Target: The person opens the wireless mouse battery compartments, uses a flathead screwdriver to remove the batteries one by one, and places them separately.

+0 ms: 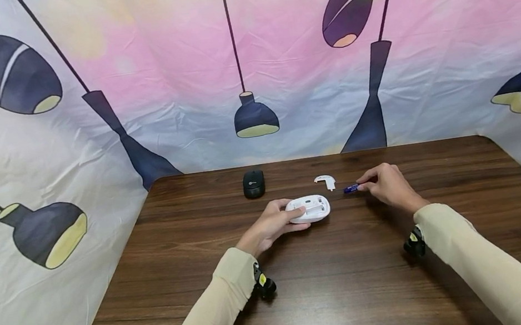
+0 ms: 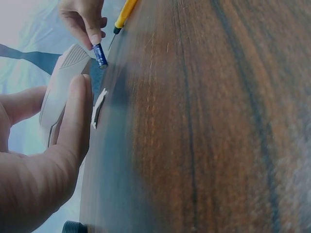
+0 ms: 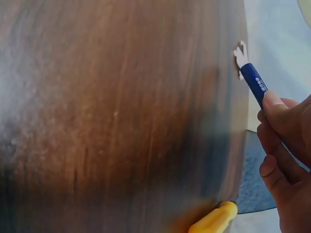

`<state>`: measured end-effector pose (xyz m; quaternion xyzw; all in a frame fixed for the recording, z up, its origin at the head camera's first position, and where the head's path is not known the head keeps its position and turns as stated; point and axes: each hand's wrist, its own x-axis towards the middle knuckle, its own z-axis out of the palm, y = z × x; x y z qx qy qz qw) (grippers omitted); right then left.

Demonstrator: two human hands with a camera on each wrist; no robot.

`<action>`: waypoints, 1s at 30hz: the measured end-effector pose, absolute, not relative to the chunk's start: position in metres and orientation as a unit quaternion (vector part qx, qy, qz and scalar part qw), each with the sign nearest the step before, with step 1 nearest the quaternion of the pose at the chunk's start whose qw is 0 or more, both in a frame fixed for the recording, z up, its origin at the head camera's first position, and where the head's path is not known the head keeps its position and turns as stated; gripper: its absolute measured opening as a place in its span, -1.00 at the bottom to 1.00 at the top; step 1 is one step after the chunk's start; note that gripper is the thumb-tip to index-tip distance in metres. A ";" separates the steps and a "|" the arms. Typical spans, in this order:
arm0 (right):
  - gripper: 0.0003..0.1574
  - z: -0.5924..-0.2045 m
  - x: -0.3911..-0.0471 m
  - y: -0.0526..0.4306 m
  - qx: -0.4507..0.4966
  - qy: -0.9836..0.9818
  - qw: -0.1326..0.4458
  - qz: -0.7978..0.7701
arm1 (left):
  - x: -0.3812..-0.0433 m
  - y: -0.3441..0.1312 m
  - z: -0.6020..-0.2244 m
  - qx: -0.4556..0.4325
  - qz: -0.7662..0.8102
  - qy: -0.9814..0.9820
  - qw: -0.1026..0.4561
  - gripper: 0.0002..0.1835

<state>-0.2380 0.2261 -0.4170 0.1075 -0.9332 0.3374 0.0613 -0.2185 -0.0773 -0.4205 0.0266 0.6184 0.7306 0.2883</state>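
Note:
My left hand (image 1: 276, 221) holds a white computer mouse (image 1: 315, 207) with its underside up, the thumb across the battery slot. The left wrist view shows the mouse (image 2: 63, 92) edge-on between the thumb and fingers. Between thumb and fingertips of my right hand (image 1: 389, 187) is a blue battery (image 1: 351, 189), gripped at one end. In the right wrist view the battery (image 3: 254, 80) points away from the fingers. Beyond the mouse lies its white battery cover (image 1: 327, 181) on the table, a short way left of the battery.
A black mouse (image 1: 253, 184) stands near the table's (image 1: 187, 213) far edge. A yellow-handled screwdriver (image 2: 125, 17) lies near the right hand, hidden behind it in the head view. A printed cloth (image 1: 174, 57) hangs behind the table.

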 end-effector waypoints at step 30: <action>-0.88 -0.437 -0.252 0.241 0.093 -0.954 0.066 0.277 | -0.218 -0.080 -0.421 0.030 0.730 0.621 0.284 -0.50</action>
